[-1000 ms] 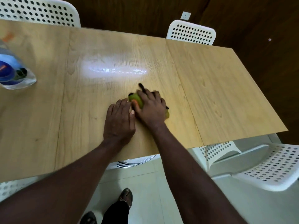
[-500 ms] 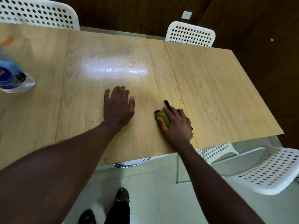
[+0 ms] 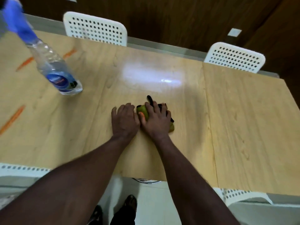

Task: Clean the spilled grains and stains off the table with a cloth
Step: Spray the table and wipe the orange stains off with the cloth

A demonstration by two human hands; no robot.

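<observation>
Right hand slid back beside flat left hand, apparently pressing cloth, fingers spread.

Glossy wood-grain table (glare patch), soft green cloth, clear plastic bottle

Bare table lies open rightward; the bottle stands well off to the left.

On the table, near its middle, the left hand lay flat, touching the right hand, which rested on the cloth. A bottle stood well to their left and further back, between streaks on the tabletop. A chair stood behind the far edge, with a second chair to its right.
</observation>
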